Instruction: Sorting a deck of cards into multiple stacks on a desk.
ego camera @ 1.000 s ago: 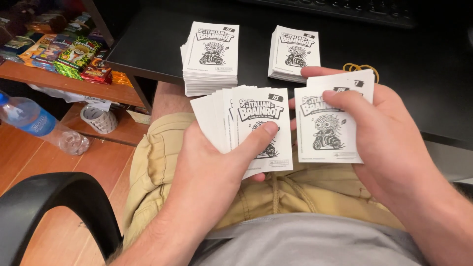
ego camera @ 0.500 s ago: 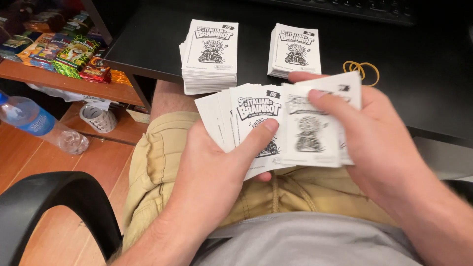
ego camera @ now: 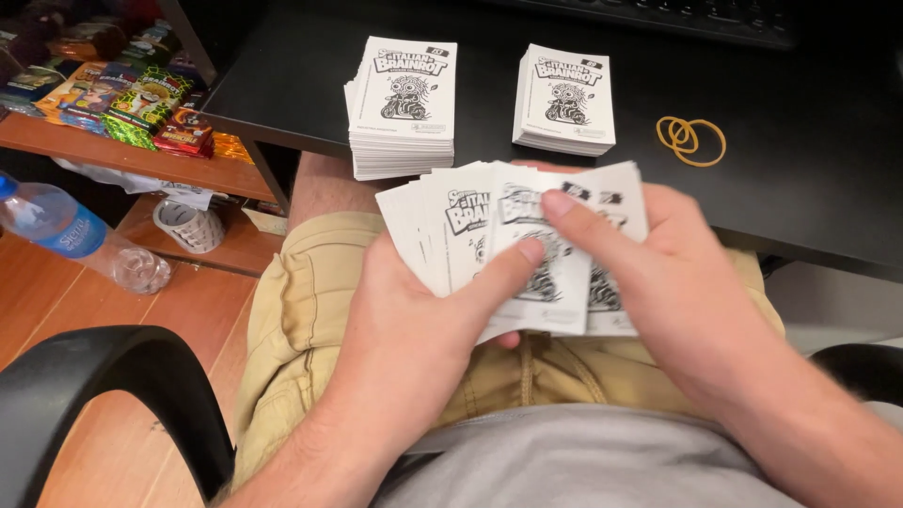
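My left hand (ego camera: 414, 310) holds a fan of white cards (ego camera: 451, 221) printed with a black cartoon figure, thumb pressed on the front one. My right hand (ego camera: 677, 282) holds a few more of the same cards (ego camera: 616, 202) and lays them against the right side of the fan, its index finger across their faces. Both hands sit over my lap, just below the edge of the black desk (ego camera: 809, 198). Two neat stacks of the same cards stand on the desk: a taller stack (ego camera: 403, 108) on the left and a shorter stack (ego camera: 564, 99) to its right.
Yellow rubber bands (ego camera: 691, 139) lie on the desk right of the stacks. A keyboard (ego camera: 677, 17) runs along the desk's far edge. Left are a wooden shelf with colourful packets (ego camera: 132, 103), a tape roll (ego camera: 188, 226), a plastic bottle (ego camera: 75, 240) and a black chair arm (ego camera: 103, 395).
My right hand has moved left with its cards, from apart from the fan to overlapping its right side. The left hand and the desk stacks have stayed put.
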